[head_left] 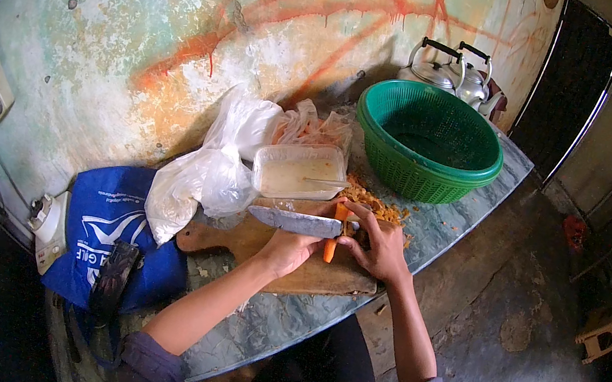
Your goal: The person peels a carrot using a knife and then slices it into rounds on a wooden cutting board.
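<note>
Gripping a broad knife [295,222], the left hand [288,246] holds its blade level while the right hand [380,245] pinches an orange carrot [333,236] over the wooden cutting board [309,268] at the counter's [283,325] near edge.

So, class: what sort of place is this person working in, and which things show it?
Probably a simple home kitchen corner. A brown wooden cutting board on a worn table, a green plastic colander basket, and two metal kettles against a peeling painted wall all suggest food preparation.

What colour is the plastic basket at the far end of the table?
The plastic basket is green, seen clearly in the head view.
</note>
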A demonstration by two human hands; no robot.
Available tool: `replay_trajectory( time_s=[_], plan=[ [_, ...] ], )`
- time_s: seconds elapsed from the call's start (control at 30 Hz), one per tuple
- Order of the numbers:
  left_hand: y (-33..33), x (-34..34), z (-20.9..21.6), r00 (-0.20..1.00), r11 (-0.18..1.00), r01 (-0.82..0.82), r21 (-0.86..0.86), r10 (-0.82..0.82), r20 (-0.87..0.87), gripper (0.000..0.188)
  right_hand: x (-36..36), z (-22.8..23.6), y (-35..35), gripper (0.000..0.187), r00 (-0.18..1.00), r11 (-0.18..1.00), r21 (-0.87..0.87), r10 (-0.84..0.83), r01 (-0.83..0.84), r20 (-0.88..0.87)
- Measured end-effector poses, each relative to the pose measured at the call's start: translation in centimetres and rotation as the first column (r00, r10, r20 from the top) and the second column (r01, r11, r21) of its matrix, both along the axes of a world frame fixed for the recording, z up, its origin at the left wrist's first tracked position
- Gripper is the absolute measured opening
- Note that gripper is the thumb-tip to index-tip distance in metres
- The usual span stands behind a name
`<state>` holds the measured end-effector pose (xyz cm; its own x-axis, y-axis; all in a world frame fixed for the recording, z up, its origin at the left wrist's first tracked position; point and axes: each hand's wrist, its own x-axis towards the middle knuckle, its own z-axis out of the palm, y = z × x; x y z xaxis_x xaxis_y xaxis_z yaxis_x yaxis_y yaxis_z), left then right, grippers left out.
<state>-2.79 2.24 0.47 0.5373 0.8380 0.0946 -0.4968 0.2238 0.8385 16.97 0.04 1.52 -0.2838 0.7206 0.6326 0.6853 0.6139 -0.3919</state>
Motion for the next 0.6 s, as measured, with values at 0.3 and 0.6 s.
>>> replay_trajectory(
  time_s=[0.3, 0.6],
  plan=[
    [-0.6, 0.9, 0.6, 0.999, 0.999, -0.047, 0.021, 0.047, 0.008, 0.044, 0.5, -1.2, 0.8, 0.055, 0.999, 0.993, 0.109, -0.032, 0.034, -0.021],
    [0.2, 0.0, 1.0, 0.979, 0.998, -0.049, -0.045, 0.057, 0.198, 0.051, 0.4, 0.3, 0.3, 0.079, 0.996, 0.997, -0.067, 0.05, -0.045, 0.074]
  ],
)
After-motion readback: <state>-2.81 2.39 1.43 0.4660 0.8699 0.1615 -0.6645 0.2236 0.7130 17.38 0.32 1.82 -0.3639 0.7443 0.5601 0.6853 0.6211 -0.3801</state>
